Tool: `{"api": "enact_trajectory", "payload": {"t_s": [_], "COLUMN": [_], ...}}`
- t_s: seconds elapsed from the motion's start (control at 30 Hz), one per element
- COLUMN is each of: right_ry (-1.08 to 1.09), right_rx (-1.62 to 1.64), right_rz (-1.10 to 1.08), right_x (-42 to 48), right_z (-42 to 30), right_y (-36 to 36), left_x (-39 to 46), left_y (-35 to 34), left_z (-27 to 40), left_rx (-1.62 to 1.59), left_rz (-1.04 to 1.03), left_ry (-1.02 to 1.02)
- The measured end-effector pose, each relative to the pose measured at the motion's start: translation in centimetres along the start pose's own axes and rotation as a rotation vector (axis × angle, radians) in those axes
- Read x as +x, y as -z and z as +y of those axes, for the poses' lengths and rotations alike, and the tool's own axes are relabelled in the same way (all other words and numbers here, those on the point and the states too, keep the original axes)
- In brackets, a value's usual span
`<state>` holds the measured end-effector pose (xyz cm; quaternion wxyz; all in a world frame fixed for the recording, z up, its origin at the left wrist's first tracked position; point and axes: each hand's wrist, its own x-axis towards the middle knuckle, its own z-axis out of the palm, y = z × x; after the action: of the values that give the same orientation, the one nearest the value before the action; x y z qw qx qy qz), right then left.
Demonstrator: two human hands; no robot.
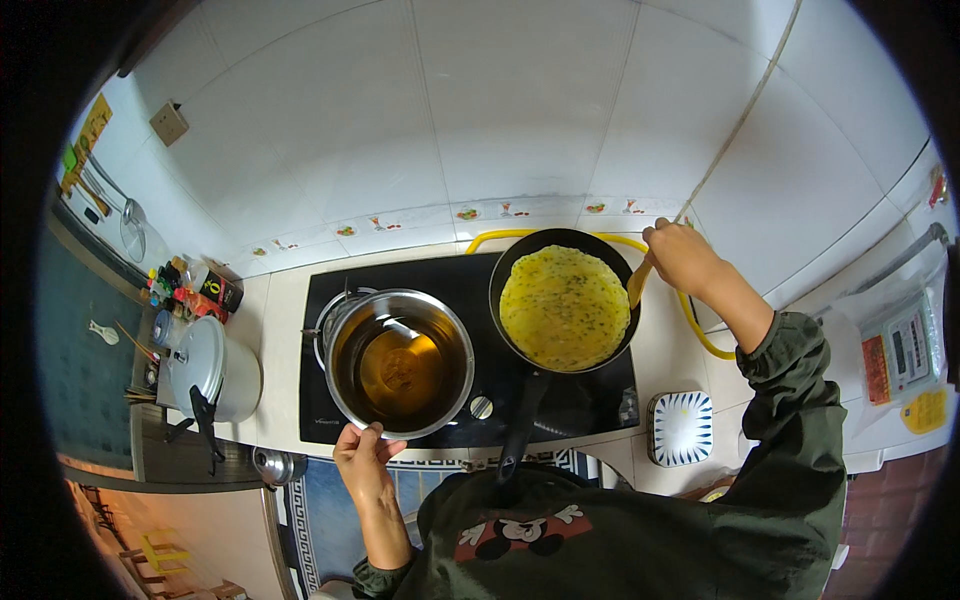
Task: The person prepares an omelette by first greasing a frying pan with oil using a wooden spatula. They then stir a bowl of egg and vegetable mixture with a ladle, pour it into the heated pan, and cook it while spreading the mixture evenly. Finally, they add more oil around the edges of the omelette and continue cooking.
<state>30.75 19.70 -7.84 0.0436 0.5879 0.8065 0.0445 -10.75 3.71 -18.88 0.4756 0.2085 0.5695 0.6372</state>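
Observation:
On the right burner of the black glass gas stove sits a black frying pan, its handle pointing towards me. A round yellow pancake with green flecks covers most of its base. My right hand grips a wooden spatula, whose blade reaches the pan's right inner edge. At the left burner is a stainless steel pot with amber liquid in it. The fingers and thumb of my left hand hold its near rim. Whether the pot rests fully on the burner cannot be told.
A pressure cooker stands left of the stove, with bottles behind it. A blue-and-white dish lies to the right. A yellow gas hose curves behind and beside the pan. A tiled wall bounds the back.

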Motion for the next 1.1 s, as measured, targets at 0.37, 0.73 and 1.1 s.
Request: {"api": "enact_trajectory", "payload": {"t_s": [0.37, 0.73, 1.1], "right_ry": [-0.092, -0.095, -0.163], "right_rx": [-0.113, -0.241, -0.165], "right_rz": [-0.024, 0.043, 0.128], "right_x": [-0.6, -1.3, -4.1], "right_z": [-0.4, -2.7, -2.3], "right_y": [0.0, -0.4, -2.1], "left_x": [0.7, 0.9, 1.5], "left_y": [1.4, 1.8, 1.8], "left_z": [-0.9, -0.7, -0.8], "left_rx": [-0.061, -0.042, -0.086], "left_rz": [-0.044, -0.071, -0.130], "left_ry": [0.037, 0.068, 0.083]}}
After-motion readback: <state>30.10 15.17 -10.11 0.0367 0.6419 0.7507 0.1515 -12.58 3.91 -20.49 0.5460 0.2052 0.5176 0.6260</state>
